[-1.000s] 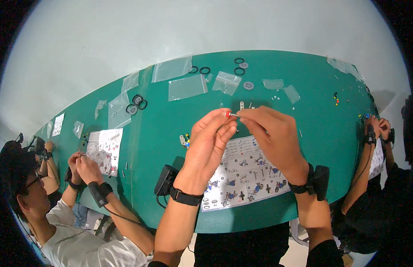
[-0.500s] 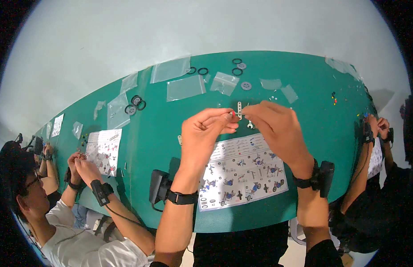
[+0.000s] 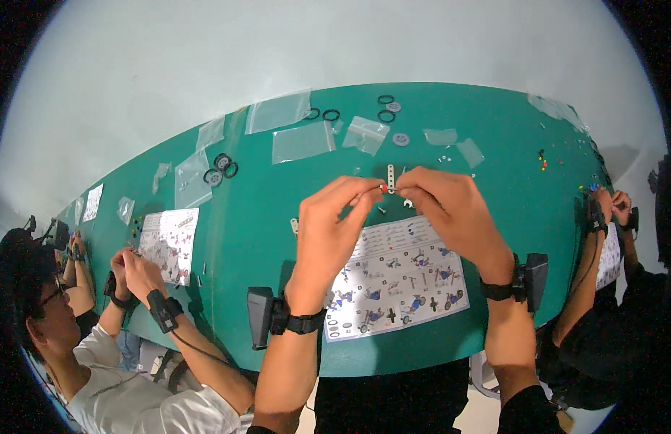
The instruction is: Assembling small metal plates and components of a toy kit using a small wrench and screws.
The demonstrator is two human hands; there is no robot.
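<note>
My left hand (image 3: 332, 217) pinches a small red piece (image 3: 384, 188) between thumb and forefinger, above the table. Facing it, my right hand (image 3: 451, 213) is closed at the fingertips on a thin metal rod (image 3: 395, 190), whose far end points at the red piece. Most of the rod is hidden by my fingers, and its exact kind is too small to tell. Just beyond the fingertips lies a pale perforated strip (image 3: 390, 172). A small spanner (image 3: 408, 204) and a screw (image 3: 381, 210) rest on the table between my hands.
A printed instruction sheet (image 3: 397, 282) lies on the green table (image 3: 263, 210) under my wrists. Farther off are plastic bags (image 3: 303, 142), black rings (image 3: 331, 115) and grey wheels (image 3: 400, 139). One person (image 3: 147, 282) works at left, another (image 3: 603, 210) at right.
The fingers of my left hand have drawn closer together around the red piece. My fingertips are nearer each other, and less of the rod shows. A screw on the table has come into view.
</note>
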